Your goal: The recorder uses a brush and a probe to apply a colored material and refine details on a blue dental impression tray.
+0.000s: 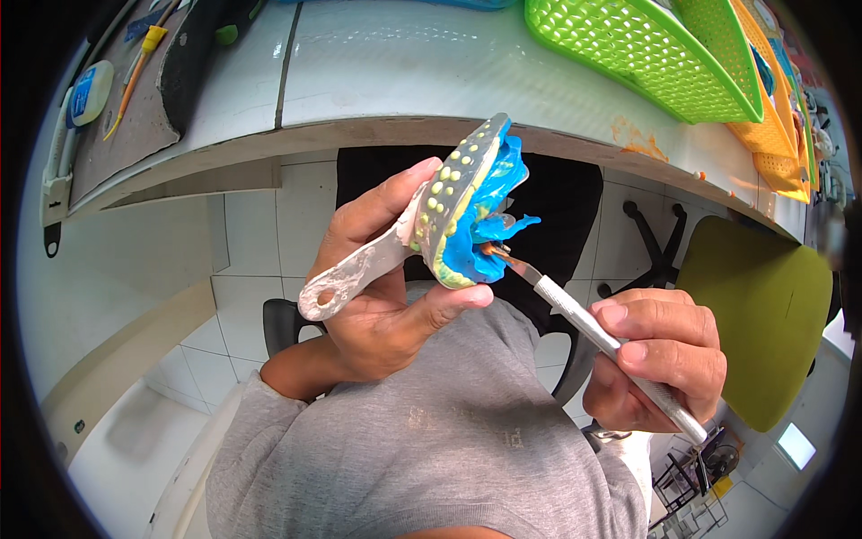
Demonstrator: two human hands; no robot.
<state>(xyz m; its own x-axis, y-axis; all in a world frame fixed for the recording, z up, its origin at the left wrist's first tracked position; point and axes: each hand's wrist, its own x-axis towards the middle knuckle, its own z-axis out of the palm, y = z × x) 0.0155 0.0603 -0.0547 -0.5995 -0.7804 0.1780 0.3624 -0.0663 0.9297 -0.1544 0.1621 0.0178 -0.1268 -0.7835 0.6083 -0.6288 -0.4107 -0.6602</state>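
Note:
My left hand (377, 332) grips a grey dental impression tray (462, 175) by its handle side, tilted upright, with pale yellow-green blobs through its perforations. Its handle (346, 278) has a hole and pinkish residue. Ragged blue moulding material (503, 180) fills the other face. My right hand (655, 359) holds a silver-handled knife (584, 319) between fingers and thumb. The blade's tip reaches into the blue material near a small brownish part; exact contact is hard to tell.
A white worktop (386, 63) carries green (646, 63) and orange (777, 171) plastic baskets at right, and a dark mat (121, 153) with a small bottle (90, 94) and orange-handled tool (130, 81) at left. An olive chair seat (750, 319) stands lower right.

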